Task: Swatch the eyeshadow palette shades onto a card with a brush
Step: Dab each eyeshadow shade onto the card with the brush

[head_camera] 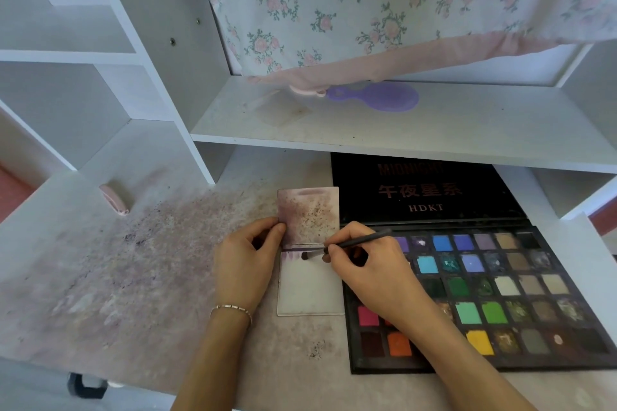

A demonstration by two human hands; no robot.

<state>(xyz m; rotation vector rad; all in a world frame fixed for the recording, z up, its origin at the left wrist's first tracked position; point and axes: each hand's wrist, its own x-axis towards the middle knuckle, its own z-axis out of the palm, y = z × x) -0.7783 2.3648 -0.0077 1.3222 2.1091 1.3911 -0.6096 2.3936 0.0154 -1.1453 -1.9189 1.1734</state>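
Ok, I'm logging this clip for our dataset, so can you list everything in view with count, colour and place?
eyeshadow palette: one, black case with many coloured pans, open on the desk at right
lower card: one, white with purple swatches at its top, beside the palette
upper card: one, stained purple, just behind the lower card
brush: one, dark, tip on the lower card
purple hairbrush: one, on the shelf
pink object: one, on the desk at far left
floral cloth: one, pale with pink roses, hanging over the shelf
desk: one, white, dusted with purple powder
left hand: pinches the upper card's edge, bracelet on its wrist
right hand: grips the brush
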